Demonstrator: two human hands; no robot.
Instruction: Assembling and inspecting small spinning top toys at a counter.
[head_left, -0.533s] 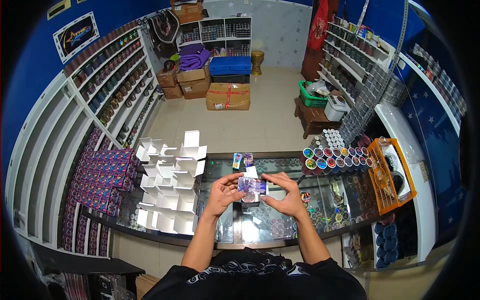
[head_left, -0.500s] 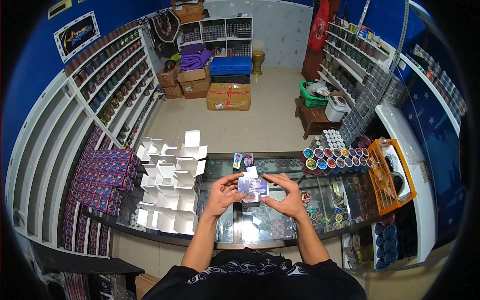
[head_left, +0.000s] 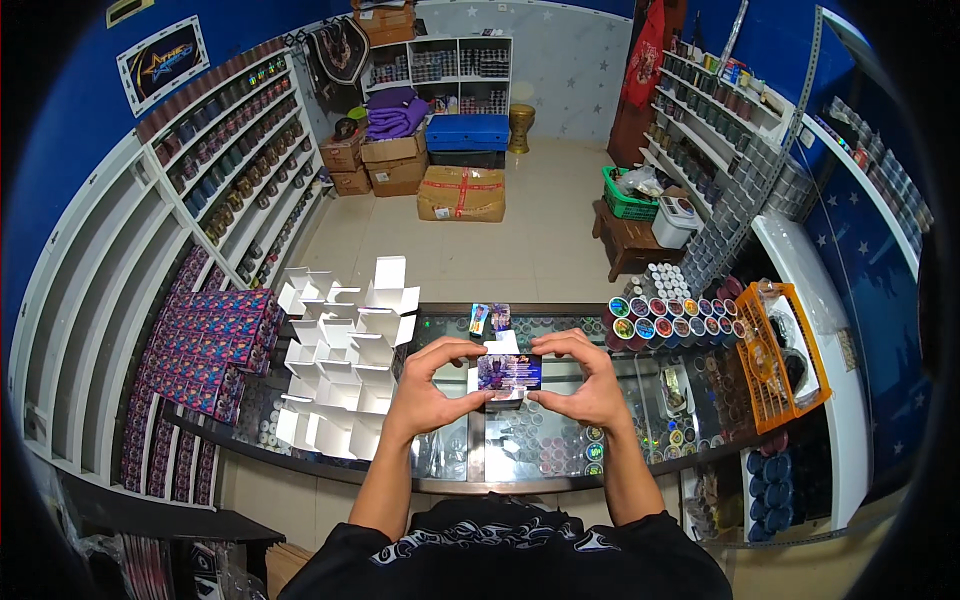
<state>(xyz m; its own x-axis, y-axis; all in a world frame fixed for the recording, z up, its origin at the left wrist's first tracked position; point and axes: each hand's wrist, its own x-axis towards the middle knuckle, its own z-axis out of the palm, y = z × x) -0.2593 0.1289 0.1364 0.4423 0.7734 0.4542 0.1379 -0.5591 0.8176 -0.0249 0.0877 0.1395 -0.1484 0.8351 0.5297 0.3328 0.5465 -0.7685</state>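
Note:
Between my hands is a small box [head_left: 511, 374] with a dark purple printed face and a white flap sticking up at its far side. My left hand [head_left: 432, 385] curves around the left side, its thumb at the near corner and its fingertips at the far corner. My right hand [head_left: 585, 385] mirrors it on the right, thumb near and fingers far. Just beyond the box, two small colourful printed pieces [head_left: 490, 318] lie on the glass counter [head_left: 445, 455]. Left of my left hand stand several open white boxes [head_left: 350, 375], their flaps up.
A stack of purple patterned boxes [head_left: 225, 345] sits at the counter's left end. On the right are rows of round tubs with colourful lids [head_left: 675, 325] and an orange crate [head_left: 765, 375]. Inside the counter, small round items show through the glass. Beyond it, a taped carton [head_left: 462, 195] rests on the floor.
Both hands have spread slightly apart, with fingers moving to the box's edges. Its printed face is now more fully in view and less tilted. The head view has shifted slightly.

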